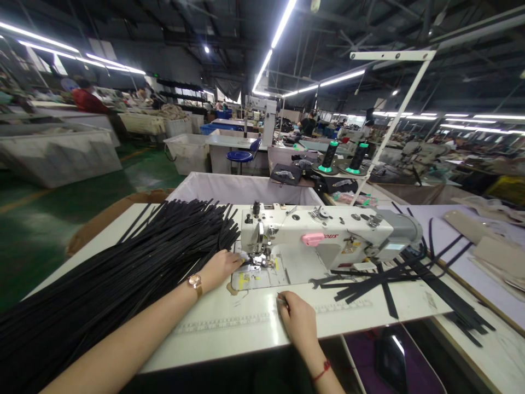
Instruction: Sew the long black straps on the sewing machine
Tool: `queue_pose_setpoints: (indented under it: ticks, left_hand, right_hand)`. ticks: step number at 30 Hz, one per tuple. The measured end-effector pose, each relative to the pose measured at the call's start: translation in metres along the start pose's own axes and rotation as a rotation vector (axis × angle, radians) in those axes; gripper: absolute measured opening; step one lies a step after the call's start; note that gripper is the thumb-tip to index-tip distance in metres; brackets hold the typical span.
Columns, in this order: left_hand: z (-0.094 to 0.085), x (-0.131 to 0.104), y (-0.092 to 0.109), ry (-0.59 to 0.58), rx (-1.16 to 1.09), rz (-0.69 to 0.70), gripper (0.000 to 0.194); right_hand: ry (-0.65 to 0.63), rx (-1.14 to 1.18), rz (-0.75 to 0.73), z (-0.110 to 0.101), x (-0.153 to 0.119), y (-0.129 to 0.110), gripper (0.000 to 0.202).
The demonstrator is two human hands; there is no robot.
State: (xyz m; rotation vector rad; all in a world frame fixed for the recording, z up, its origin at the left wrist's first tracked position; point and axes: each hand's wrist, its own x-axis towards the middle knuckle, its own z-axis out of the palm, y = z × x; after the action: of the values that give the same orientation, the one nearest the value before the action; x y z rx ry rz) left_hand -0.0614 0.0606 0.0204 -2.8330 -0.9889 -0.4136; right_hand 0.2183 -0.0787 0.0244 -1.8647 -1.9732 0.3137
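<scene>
A white sewing machine point(324, 238) stands on a white table point(229, 323). My left hand point(219, 268), with a watch on the wrist, reaches to the presser foot point(258, 258) and its fingertips pinch something small there; what it is I cannot tell. My right hand point(297, 320) rests on the table's front edge with fingers curled around a thin tool. A big heap of long black straps point(123, 273) lies left of the machine, touching my left forearm.
More loose black straps point(402, 279) lie crossed at the machine's right. Two thread cones point(344, 158) stand behind on a stand. A white fabric bin point(241, 189) sits behind the table. Beige pieces point(488, 241) lie at far right. Other workers sit far back.
</scene>
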Motion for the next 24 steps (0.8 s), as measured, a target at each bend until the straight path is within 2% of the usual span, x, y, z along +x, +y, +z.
queue_pose_setpoints:
  ticks: [7,10,15,20,24]
  left_hand:
    - [-0.003,0.003,0.0,-0.057,0.05,-0.01,0.028]
    - [-0.009,0.005,0.006,-0.108,0.082,-0.01,0.027]
    - [-0.019,0.01,0.042,-0.231,0.091,-0.107,0.015]
    - [-0.016,0.019,0.086,-0.254,0.102,-0.219,0.021]
    - [-0.018,0.027,0.099,-0.27,0.105,-0.293,0.027]
  right_hand:
    - [-0.009,0.019,0.003,-0.002,-0.001,-0.001,0.024]
    - [-0.009,0.016,0.008,-0.002,0.0,-0.002,0.024]
    - [-0.032,0.018,0.02,-0.002,0.001,-0.002,0.024]
    - [-0.036,0.03,0.027,-0.003,0.001,-0.003,0.024]
    - [-0.032,0.04,0.025,-0.002,0.001,-0.003,0.024]
